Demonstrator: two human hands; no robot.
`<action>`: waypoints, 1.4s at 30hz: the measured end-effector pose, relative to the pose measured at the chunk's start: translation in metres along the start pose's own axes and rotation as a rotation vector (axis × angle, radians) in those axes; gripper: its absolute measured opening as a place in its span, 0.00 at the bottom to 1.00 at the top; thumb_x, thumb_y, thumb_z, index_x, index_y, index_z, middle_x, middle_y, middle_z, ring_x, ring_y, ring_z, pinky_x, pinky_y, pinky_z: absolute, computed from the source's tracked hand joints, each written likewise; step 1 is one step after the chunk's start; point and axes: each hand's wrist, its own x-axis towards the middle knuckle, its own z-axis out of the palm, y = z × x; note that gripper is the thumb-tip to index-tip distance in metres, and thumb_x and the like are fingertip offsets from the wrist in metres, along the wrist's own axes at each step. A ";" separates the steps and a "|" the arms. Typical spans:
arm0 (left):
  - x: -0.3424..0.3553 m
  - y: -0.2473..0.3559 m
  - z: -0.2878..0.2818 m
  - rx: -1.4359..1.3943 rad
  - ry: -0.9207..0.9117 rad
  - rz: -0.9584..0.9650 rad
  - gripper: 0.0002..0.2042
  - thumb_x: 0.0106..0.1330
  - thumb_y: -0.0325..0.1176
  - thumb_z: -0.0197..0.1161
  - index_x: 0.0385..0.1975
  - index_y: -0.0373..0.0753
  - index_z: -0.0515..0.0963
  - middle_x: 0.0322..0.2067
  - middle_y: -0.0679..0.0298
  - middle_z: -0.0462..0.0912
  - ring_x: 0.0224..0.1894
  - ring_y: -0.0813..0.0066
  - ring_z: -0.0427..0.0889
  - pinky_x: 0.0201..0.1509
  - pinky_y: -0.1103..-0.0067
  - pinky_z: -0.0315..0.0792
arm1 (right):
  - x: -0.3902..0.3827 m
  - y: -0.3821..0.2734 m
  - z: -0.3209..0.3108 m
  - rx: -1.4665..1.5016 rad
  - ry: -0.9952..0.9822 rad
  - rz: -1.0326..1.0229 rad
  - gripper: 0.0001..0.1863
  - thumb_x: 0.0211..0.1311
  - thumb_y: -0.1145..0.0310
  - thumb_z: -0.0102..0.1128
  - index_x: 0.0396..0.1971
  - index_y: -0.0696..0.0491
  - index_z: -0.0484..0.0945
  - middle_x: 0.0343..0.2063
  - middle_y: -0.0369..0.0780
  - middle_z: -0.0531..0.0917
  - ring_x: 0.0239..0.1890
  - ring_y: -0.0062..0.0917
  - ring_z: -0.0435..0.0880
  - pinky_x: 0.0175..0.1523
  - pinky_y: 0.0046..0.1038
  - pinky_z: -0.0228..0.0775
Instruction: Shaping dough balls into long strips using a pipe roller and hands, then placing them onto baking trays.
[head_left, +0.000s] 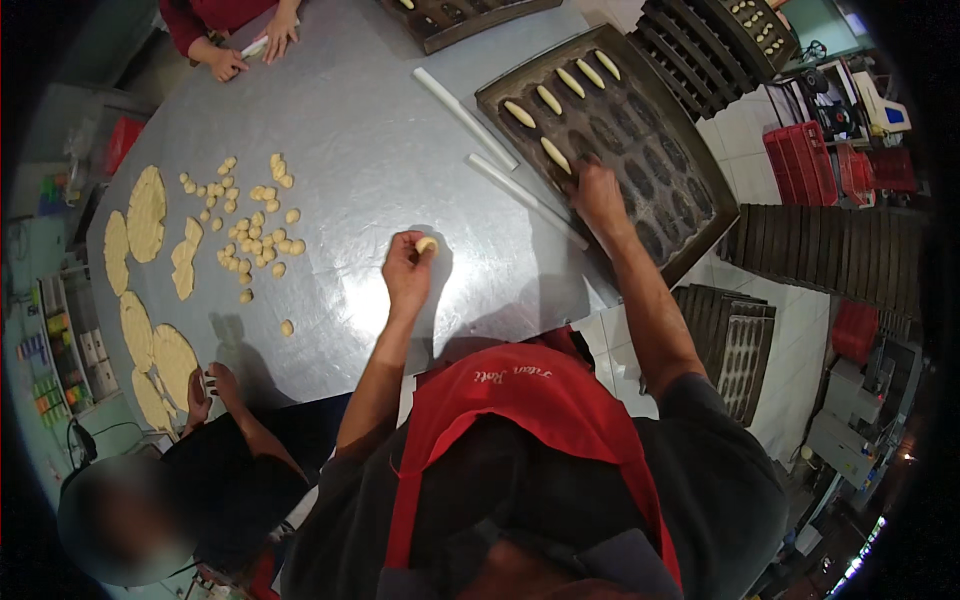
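My left hand (407, 268) is over the steel table (370, 150) and pinches a small pale dough piece (427, 244) at its fingertips. My right hand (597, 195) reaches onto the dark moulded baking tray (690, 160) and rests fingers-down on its near-left cavities, just below a shaped dough stick (556, 155). Several more dough sticks (548, 99) lie in the tray's far row. What is under the right fingers is hidden.
Several small dough pieces (250, 225) and flat dough sheets (146, 212) lie at the table's left. Two white strips (465, 118) lie beside the tray. Another person's hands (250, 50) rest at the far edge; a second person (215, 440) stands at my left. Stacked trays (830, 260) sit right.
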 end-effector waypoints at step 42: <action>-0.098 -0.012 0.019 0.958 -0.178 0.698 0.21 0.76 0.32 0.60 0.66 0.29 0.77 0.64 0.49 0.79 0.72 0.48 0.74 0.76 0.60 0.69 | -0.119 -0.089 0.072 -0.043 -0.330 -0.739 0.18 0.62 0.73 0.61 0.50 0.57 0.89 0.52 0.42 0.87 0.58 0.41 0.83 0.63 0.43 0.73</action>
